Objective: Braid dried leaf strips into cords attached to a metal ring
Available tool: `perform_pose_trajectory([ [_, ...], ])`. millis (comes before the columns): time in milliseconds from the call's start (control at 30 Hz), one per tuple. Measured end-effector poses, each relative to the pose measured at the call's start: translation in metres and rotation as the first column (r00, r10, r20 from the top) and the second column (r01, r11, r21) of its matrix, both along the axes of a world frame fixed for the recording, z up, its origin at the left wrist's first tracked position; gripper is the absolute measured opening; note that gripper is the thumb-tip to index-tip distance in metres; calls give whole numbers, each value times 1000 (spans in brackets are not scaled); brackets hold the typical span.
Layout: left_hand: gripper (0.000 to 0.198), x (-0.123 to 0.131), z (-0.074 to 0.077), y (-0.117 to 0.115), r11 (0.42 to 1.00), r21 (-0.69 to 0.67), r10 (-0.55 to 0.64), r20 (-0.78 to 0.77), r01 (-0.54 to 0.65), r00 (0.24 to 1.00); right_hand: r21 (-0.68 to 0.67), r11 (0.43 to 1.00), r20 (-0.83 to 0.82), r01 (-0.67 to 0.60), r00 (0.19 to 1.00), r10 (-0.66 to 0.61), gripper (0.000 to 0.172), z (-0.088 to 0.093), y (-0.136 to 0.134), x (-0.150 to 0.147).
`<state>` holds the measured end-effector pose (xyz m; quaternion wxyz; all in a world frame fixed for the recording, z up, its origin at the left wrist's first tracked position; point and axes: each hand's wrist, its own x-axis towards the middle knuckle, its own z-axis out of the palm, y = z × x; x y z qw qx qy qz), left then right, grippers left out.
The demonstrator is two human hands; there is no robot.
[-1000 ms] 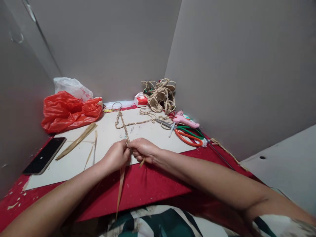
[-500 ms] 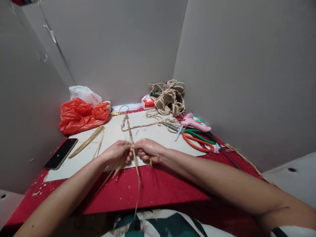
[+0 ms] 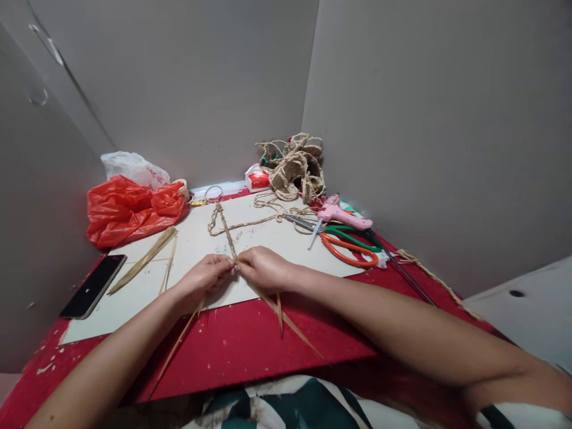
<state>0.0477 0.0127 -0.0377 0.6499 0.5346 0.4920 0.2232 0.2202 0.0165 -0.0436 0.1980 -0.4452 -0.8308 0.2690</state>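
A thin braid of straw-coloured fibre [image 3: 229, 237] runs from a small metal ring [image 3: 213, 193] toward me, and both hands meet at its near end. My left hand [image 3: 213, 271] is closed in a pinch on the braid, with a loose strand [image 3: 179, 342] trailing below it to the left. My right hand [image 3: 263, 269] pinches the braid's end from the other side, thumb and finger pressed together. Under it, loose fibre strips [image 3: 295, 328] hang over the table edge side to the right. The exact crossing of strands is hidden by the fingertips.
White board [image 3: 192, 238] covers part of the red cloth [image 3: 214, 351]. Left lie a phone [image 3: 93, 286], dried strips [image 3: 143, 261] and a red plastic bag [image 3: 134, 208]. Right are scissors [image 3: 348, 250], a pink glue gun [image 3: 344, 214] and a heap of braided cord [image 3: 295, 170].
The strand that hung straight down between my hands now slants right beneath my right hand. Both hands still pinch the braid. The whole view has shifted slightly.
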Motion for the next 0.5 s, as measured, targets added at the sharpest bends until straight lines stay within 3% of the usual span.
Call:
perform_pose_trajectory([
  [100,29,1,-2,2,1000,-20,-8,27,8,1000,92,996,145,6,989,-20,27,4,-5,1],
  [333,27,12,2,-7,995,39,94,-42,-92,995,34,998,215,-51,976,42,29,17,-4,14],
  [400,27,15,5,-9,992,51,116,-36,-114,993,-36,998,158,-48,986,53,27,22,-4,15],
  [500,25,19,7,-12,991,79,112,-15,-110,994,-263,963,-20,-58,998,54,26,25,-9,11],
])
